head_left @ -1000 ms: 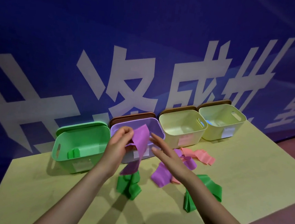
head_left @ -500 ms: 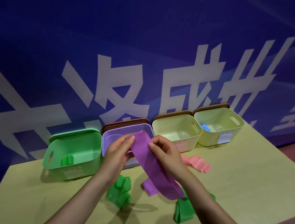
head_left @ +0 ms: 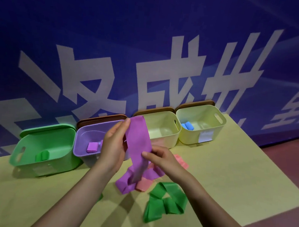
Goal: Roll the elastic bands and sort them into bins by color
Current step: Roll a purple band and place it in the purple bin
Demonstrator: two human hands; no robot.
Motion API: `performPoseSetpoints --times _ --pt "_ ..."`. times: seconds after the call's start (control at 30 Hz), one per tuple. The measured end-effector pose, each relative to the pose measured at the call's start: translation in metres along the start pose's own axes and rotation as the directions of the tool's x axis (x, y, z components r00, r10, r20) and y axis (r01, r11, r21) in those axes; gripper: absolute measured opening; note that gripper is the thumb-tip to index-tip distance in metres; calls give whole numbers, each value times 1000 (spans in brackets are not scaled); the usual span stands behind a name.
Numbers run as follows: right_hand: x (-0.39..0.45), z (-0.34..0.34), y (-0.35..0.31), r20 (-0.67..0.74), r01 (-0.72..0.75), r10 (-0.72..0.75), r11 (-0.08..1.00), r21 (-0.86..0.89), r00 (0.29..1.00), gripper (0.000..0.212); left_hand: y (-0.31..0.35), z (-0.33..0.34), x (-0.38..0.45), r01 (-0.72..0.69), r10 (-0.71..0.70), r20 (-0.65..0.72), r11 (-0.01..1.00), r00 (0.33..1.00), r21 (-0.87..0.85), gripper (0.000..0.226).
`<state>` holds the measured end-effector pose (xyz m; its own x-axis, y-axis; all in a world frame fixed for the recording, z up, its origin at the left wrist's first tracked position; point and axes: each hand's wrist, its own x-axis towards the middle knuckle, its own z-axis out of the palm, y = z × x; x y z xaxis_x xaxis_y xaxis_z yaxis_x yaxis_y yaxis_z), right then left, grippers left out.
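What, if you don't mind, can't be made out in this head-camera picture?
- Purple bin: its right part and front label, behind the left hand.
- Pink bands: their count, under the right hand and the purple band.
- Bin labels: too blurred to read.

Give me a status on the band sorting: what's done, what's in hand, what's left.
Done: one rolled band each in the green bin, purple bin and far right yellow bin. In hand: the left hand pinches the top of an unrolled purple band, and the right hand holds it lower down. Left: this band, pink bands and green bands loose on the table.
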<state>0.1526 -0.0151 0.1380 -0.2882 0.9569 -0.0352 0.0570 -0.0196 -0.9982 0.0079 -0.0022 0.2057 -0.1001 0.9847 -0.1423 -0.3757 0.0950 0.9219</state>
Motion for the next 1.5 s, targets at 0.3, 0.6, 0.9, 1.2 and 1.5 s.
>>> performPoseSetpoints --times 0.3,0.6,0.9,1.2,1.5 --pt "0 -48 -11 36 16 -17 1000 24 999 65 -38 42 10 293 -268 150 939 952 -178 34" --pt "-5 -90 -6 66 -25 14 984 176 998 19 -64 64 18 455 -420 177 825 890 -336 21" --pt "-4 -106 23 254 -221 219 975 -20 942 40 -35 68 67 346 -338 111 791 935 -504 29" --pt "-3 -121 56 177 -307 302 952 1 937 17 -16 -7 115 118 -184 -45 779 982 -615 23" --pt "11 -111 14 -243 29 -96 964 -265 965 15 -92 -34 63 138 -64 -215 927 974 349 29"
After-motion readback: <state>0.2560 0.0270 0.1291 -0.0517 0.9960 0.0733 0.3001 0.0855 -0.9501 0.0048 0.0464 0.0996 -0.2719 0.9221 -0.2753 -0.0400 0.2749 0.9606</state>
